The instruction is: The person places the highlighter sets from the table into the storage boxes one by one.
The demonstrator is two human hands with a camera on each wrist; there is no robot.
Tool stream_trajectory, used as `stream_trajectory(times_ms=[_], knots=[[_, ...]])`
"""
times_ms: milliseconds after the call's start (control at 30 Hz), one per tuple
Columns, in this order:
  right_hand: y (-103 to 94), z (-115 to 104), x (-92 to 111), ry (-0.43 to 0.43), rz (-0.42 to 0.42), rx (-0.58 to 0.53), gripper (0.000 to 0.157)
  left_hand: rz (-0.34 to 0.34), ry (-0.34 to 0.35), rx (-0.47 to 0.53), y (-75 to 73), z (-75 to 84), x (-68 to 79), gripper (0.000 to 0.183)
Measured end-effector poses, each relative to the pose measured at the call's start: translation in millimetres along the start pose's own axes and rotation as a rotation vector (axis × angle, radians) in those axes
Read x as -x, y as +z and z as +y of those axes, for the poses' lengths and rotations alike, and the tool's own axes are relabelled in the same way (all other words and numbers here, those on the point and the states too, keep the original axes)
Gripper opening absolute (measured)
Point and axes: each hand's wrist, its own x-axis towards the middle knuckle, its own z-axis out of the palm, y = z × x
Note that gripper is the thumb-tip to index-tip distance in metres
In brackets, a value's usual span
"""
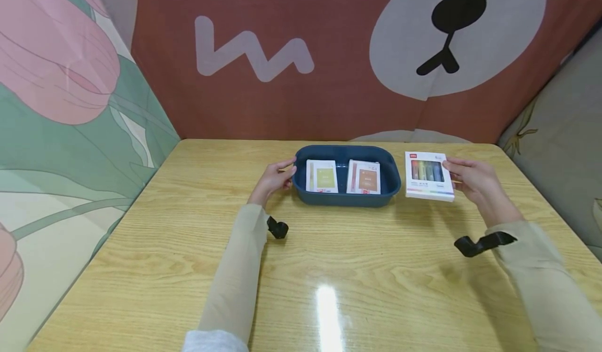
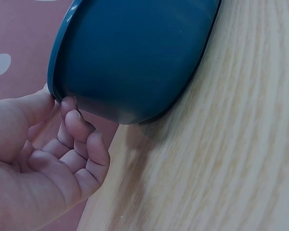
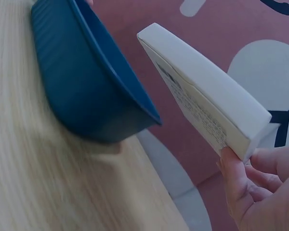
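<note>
A dark blue plastic basin (image 1: 347,200) stands on the table, with two flat white boxes inside: one with a green-yellow panel (image 1: 325,178), the other with a brown panel (image 1: 368,179). At its left end, my left hand (image 1: 274,180) pinches the rim between thumb and fingers; the left wrist view shows this grip (image 2: 53,159) up close. Off the basin's right end, my right hand (image 1: 475,185) grips a white box of crayons (image 1: 428,189) by its right edge, raised above the table. Coloured sticks show on its front, and its printed back (image 3: 197,103) faces the right wrist camera.
The wooden table (image 1: 367,268) runs back to a reddish-brown cloth (image 1: 329,106) with a cartoon face. Flower-patterned cloth (image 1: 61,148) hangs on the left and a grey one (image 1: 564,132) on the right. A black strap mount sits on each wrist.
</note>
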Motion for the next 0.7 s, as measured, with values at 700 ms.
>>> stream_trajectory(times_ms=[700], knots=[[82.9,-4,-20,-0.146,0.038,0.272,0.044,0.003,-0.005,-0.014,1.1,2.0,2.1,0.04]])
